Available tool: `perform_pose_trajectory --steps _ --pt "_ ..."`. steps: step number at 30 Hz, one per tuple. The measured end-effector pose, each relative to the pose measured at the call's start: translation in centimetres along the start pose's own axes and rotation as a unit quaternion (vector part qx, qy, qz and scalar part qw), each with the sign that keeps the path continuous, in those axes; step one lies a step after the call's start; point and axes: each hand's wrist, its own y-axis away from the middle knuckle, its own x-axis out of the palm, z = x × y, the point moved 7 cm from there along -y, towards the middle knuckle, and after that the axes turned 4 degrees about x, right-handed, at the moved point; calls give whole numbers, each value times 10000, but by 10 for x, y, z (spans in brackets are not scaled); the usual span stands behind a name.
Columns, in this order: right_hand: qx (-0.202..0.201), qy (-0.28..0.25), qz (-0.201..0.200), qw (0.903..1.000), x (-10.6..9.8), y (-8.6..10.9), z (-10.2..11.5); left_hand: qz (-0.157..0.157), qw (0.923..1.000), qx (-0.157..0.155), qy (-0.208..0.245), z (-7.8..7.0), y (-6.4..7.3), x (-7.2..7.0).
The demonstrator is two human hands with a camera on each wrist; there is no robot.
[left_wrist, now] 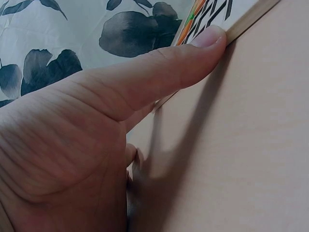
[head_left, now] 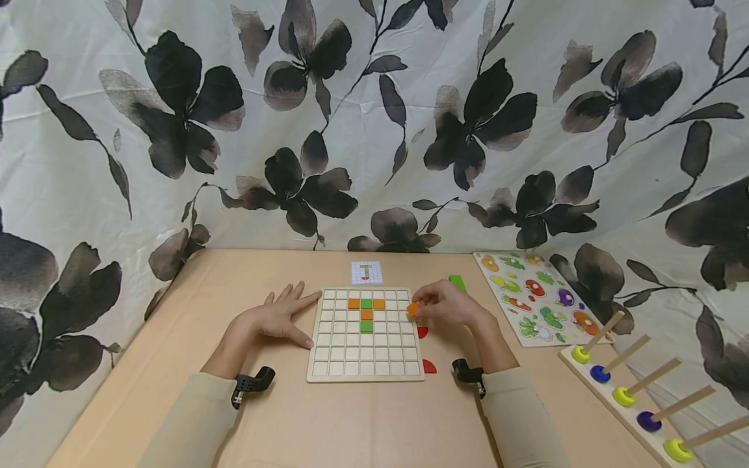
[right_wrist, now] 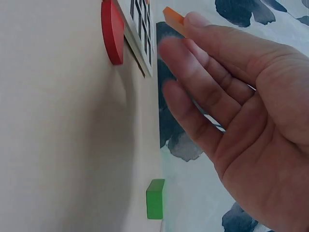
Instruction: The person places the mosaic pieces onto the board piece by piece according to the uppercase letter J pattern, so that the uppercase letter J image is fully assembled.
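Note:
A wooden grid board [head_left: 339,357] lies in the middle of the table. Set in its cells, orange, green and orange squares form a row, with an orange square [head_left: 366,314] and a green square [head_left: 366,325] below the middle one. My left hand [head_left: 275,318] is spread at the board's left side, its thumb [left_wrist: 210,41] touching the edge. Between thumb and fingers, my right hand [head_left: 447,304] pinches an orange block [head_left: 413,309] over the board's upper right edge. Behind the board lies a small card [head_left: 367,273] with a coloured pattern on a grid.
Red rounded pieces [head_left: 430,366] lie along the board's right side. A green block [head_left: 458,282] sits beyond my right hand. Farther right are a vegetable picture board [head_left: 509,318] and a rack of wooden pegs [head_left: 634,416] with yellow and blue rings. A floral cloth [head_left: 398,143] hangs behind the table.

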Motion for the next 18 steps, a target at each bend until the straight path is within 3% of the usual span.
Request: perform_pose_trajectory --steps 10,18 --pt "-117 -5 -62 9999 7 -2 13 35 10000 -19 -1 -1 -1 1" --pt "17 23 -136 9999 14 -3 23 42 10000 46 -33 -3 -1 1"
